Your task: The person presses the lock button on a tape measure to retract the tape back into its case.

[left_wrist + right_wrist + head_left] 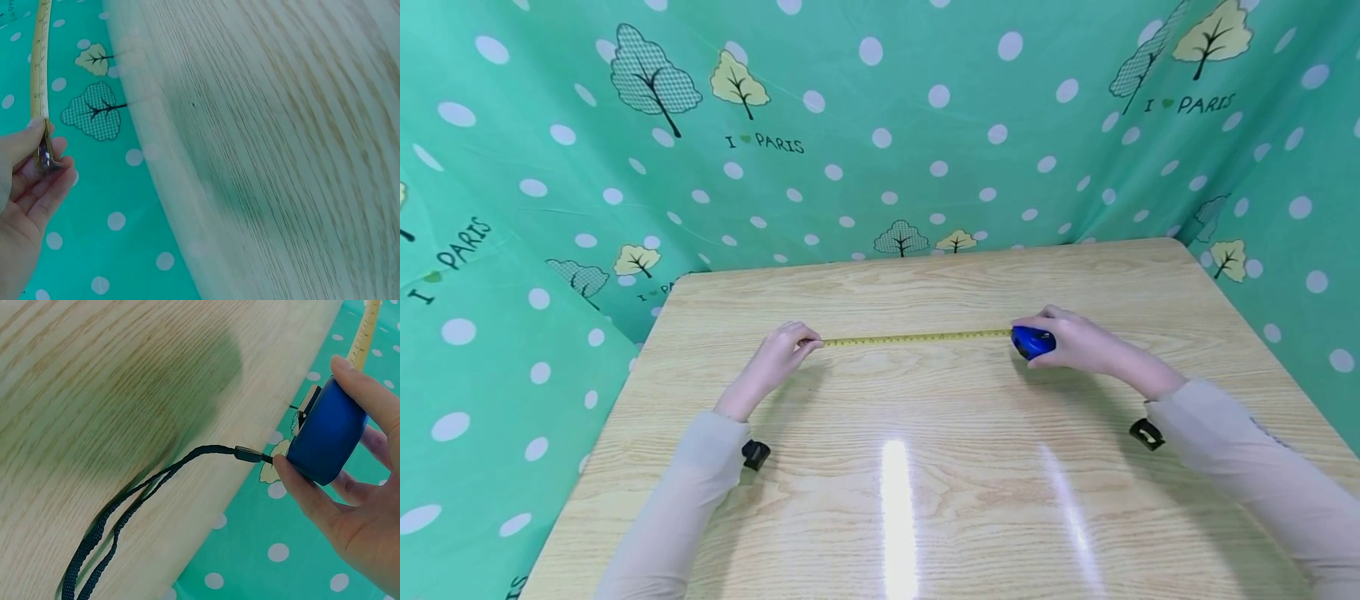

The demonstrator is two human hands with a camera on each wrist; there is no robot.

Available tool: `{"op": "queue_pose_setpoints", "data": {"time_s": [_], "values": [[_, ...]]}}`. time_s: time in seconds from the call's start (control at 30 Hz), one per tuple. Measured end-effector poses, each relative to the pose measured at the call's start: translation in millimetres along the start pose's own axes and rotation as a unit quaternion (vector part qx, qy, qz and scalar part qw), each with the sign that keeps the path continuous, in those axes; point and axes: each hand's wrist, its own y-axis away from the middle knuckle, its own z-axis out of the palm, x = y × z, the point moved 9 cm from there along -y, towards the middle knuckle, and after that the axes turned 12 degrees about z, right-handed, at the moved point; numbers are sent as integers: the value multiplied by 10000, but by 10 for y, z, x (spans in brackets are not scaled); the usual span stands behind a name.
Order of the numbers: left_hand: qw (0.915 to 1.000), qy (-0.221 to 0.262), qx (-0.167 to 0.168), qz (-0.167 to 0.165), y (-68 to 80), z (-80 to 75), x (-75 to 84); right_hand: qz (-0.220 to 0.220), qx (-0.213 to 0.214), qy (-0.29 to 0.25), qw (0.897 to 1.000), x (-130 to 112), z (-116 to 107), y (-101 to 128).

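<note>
Here the left hand (784, 350) is pinching the free end of a yellow measuring tape (917, 337), its thumb pressing on the strip and the metal hook (47, 165) showing just by the fingers; that grip is clamping on the tape. Across from it, the right hand (1075, 340) is holding the blue case (1032, 342), thumb and fingers curling around the body, so this grip is clamping too. Between them the tape is running nearly straight over the far half of the wooden worktop (820, 517), the case sitting at its right end. In the right wrist view, a dark strap (92, 540) is leading away from the case. Pale sleeves (1232, 442) are covering both forearms, a small black device showing beneath each wrist. Behind, a green dotted cloth (850, 92) is hanging, trees and lettering decorating it, while bright streaks are gleaming off the wood.
</note>
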Motion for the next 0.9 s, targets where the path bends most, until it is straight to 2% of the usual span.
{"op": "queue_pose_setpoints", "data": {"time_s": [0.47,0.9], "values": [[10000,59,6,-57,-25,5,23,-13,23,-19,10000,-61,16,-33],[9999,99,10,49,-88,41,77,120,-90,-79,9999,-108,38,-78]]}}
